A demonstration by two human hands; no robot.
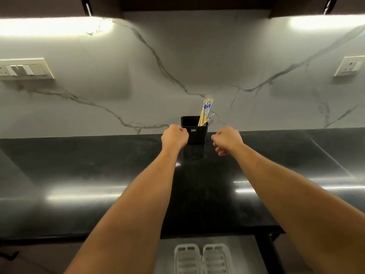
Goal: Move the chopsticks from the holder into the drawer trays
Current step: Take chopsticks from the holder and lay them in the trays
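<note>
1. Both arms reach out over the glossy black stone worktop [197,194] toward the far wall, so this looks like the approach, nothing picked up yet.
2. The bundle of pale wooden chopsticks with blue-and-white patterned tops [205,111] sits in the square black plastic holder [195,133], leaning to its right corner. One stick lies lower, tipped over the right rim.
3. The holder stands at the far edge of the worktop against the white marble-look backsplash [138,76], probably parked there to keep the working area free.
4. The left hand [174,136] is just beside the holder's left side, fingers curled shut into a loose fist, holding nothing I can see. Can't tell if it's touching the holder.
5. The right hand [227,139] is near the holder's right side, fingers curled in and narrow, also empty.
6. The two white slotted plastic drawer trays [203,258] wait side by side in the open drawer at the near edge, right below, so my guess is a short carry.
</note>
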